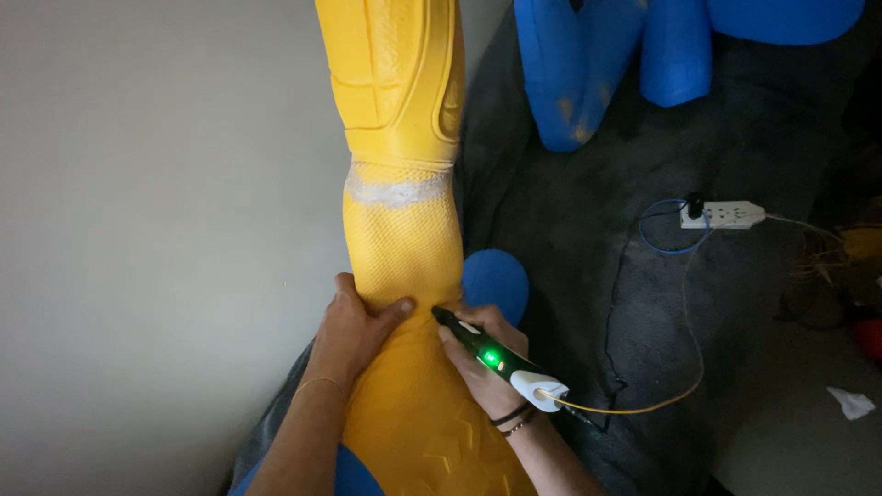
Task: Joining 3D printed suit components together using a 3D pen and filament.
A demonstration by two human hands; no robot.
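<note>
Head view, looking down. I see a long yellow moulded part [404, 230] running from the top edge of the frame down to the bottom edge, lying along the left border of a dark grey blanket [588, 276] where it meets the pale bare floor [138, 230]. Left of the part the floor lies open; right of it the blanket offers free room up to a white power strip [723, 214] with a blue cable loop [663, 241], well apart from my hands. Blue moulded pieces [588, 64] crowd the blanket's top edge, and one rounded blue piece [496, 280] sits just beside the yellow part, near my right fingers. My left hand [354, 331] wraps the narrow meshed section of the yellow part from its left side, thumb pressed across the front, fingers curled behind, forearm coming up from the bottom edge. My right hand [482, 363] is closed in a pencil grip around a black pen-shaped tool [487, 354] with a green light and a white rear end; its tip touches the yellow part's right edge. A yellow filament [643, 400] trails from the tool's rear across the blanket.
</note>
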